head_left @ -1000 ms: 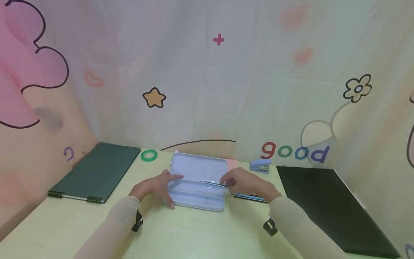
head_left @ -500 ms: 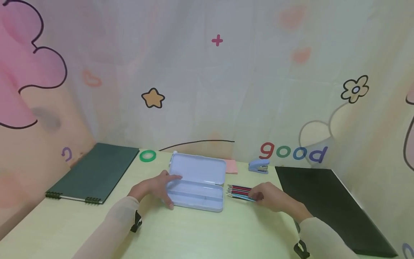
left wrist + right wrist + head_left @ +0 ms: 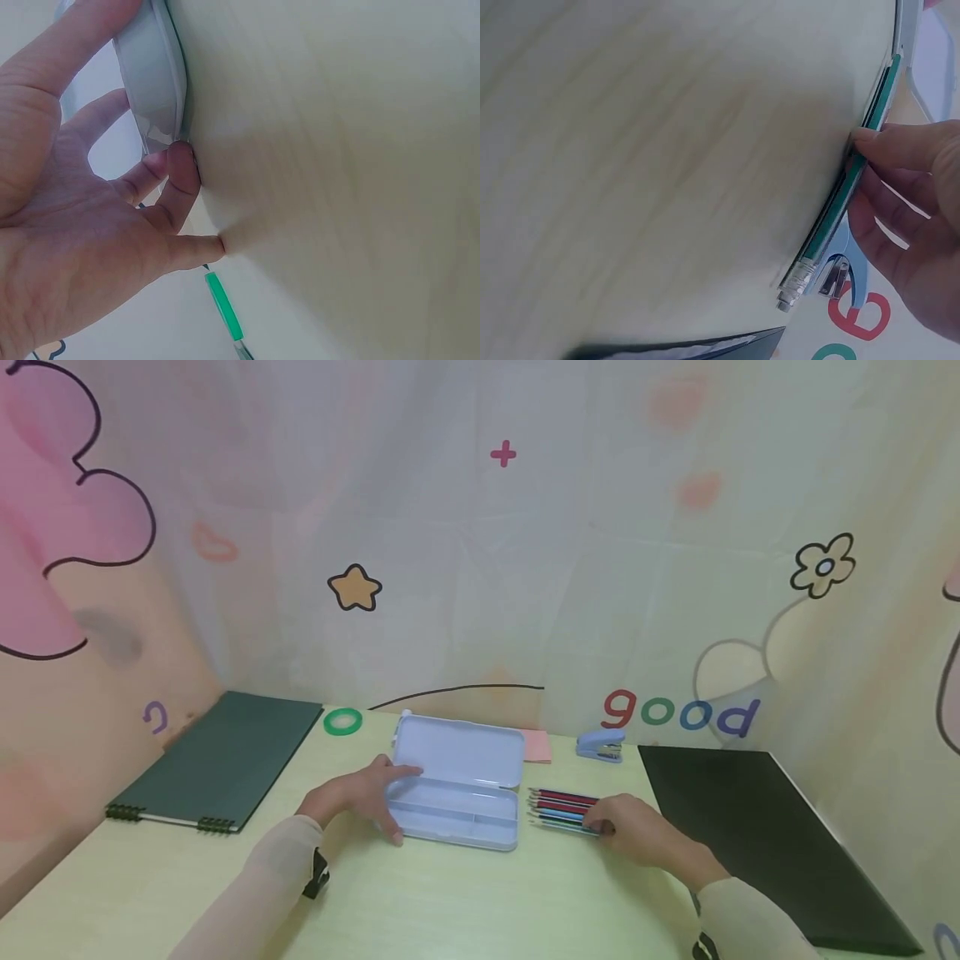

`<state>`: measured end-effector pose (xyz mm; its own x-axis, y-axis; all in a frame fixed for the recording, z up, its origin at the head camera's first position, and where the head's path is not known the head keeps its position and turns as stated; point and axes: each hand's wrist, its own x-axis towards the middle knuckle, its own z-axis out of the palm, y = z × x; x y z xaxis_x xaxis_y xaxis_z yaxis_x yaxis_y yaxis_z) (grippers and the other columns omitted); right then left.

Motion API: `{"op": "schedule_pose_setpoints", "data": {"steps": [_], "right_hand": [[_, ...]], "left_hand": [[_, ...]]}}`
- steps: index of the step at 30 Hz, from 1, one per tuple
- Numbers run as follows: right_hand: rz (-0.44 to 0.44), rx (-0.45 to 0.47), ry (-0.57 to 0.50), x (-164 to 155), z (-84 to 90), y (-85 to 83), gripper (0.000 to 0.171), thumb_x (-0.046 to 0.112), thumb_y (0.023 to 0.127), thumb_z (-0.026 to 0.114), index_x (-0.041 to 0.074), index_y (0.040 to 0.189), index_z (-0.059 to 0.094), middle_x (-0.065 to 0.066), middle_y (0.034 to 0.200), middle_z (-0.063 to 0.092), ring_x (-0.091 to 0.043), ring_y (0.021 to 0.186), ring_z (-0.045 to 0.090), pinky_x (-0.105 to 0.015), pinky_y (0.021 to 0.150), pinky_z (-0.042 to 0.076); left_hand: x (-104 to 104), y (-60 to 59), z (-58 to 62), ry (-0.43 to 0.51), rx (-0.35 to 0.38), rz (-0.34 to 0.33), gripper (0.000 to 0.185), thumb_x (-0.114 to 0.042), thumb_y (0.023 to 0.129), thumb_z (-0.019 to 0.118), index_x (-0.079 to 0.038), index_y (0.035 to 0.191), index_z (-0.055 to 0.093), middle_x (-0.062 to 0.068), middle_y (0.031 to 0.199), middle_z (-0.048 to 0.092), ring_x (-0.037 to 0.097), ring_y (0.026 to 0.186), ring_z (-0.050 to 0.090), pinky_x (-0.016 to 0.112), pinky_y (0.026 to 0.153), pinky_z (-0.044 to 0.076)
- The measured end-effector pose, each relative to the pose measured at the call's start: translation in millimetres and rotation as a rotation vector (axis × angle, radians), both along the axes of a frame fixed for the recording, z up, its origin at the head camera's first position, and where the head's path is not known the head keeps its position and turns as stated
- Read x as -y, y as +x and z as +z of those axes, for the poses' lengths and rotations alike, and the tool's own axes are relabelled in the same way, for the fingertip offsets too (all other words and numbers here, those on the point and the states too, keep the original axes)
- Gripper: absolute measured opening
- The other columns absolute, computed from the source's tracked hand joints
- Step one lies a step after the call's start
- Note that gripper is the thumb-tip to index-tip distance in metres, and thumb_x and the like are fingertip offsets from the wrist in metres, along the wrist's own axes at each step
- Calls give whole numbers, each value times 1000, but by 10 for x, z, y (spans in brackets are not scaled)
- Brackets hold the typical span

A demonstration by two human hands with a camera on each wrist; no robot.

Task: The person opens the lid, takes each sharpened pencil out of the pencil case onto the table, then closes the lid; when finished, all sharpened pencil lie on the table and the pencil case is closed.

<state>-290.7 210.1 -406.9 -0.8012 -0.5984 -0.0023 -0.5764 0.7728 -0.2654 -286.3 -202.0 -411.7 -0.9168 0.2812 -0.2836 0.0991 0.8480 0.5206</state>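
An open light-blue pencil case lies on the table, its lid tipped back and no pencils visible in its tray. My left hand holds the case's left end; in the left wrist view fingers curl against its side wall. Right of the case, several pencils, with red, blue and dark barrels, lie side by side. My right hand pinches a green pencil between thumb and fingers at the near side of that row. Its eraser end shows in the right wrist view.
A dark green spiral notebook lies at the left, with green tape beside it. Pink sticky notes and a blue stapler sit at the back. A large black flat board covers the right side.
My right hand has carried a pencil from above the case rightward to the near side of the row. My left hand has stayed on the case.
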Motion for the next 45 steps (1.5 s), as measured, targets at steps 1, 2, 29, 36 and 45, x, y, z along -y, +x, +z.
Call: {"op": "schedule_pose_setpoints", "data": {"steps": [1, 2, 29, 36, 45], "right_hand": [[-3, -8, 0, 1, -3, 2, 23, -8, 83, 69, 10, 94, 76, 3, 90, 71, -13, 82, 59, -38, 82, 56], [-7, -12, -3, 1, -6, 4, 23, -8, 82, 68, 10, 94, 76, 3, 90, 70, -13, 81, 58, -36, 80, 55], [-124, -28, -77, 24, -10, -115, 26, 3, 85, 76, 7, 111, 72, -1, 97, 70, -17, 87, 59, -39, 84, 56], [-140, 122, -355, 330, 27, -301, 59, 17, 95, 69, 4, 147, 45, -22, 139, 58, -39, 124, 59, -48, 98, 54], [-192, 309, -606, 853, 14, -595, 62, 29, 107, 47, 1, 156, 23, -25, 156, 36, -43, 141, 42, -52, 109, 43]], "left_hand": [[2, 1, -3, 0, 0, 0, 99, -26, 66, 95, -26, 150, 44, 14, 129, 38, 33, 121, 43, 58, 104, 43], [3, 1, -7, 1, 1, 2, 99, -26, 66, 95, -26, 151, 44, 14, 129, 38, 33, 121, 43, 58, 104, 43], [18, -19, -18, 26, -9, -10, 101, -25, 65, 95, -23, 151, 44, 12, 124, 39, 30, 117, 44, 52, 103, 44], [26, -10, -24, 19, -10, -5, 101, -25, 64, 96, -23, 151, 44, 12, 122, 39, 30, 115, 44, 51, 101, 45], [1, 0, -27, 35, -1, 21, 101, -25, 65, 95, -25, 152, 43, 12, 127, 38, 32, 120, 43, 54, 104, 43]]}}
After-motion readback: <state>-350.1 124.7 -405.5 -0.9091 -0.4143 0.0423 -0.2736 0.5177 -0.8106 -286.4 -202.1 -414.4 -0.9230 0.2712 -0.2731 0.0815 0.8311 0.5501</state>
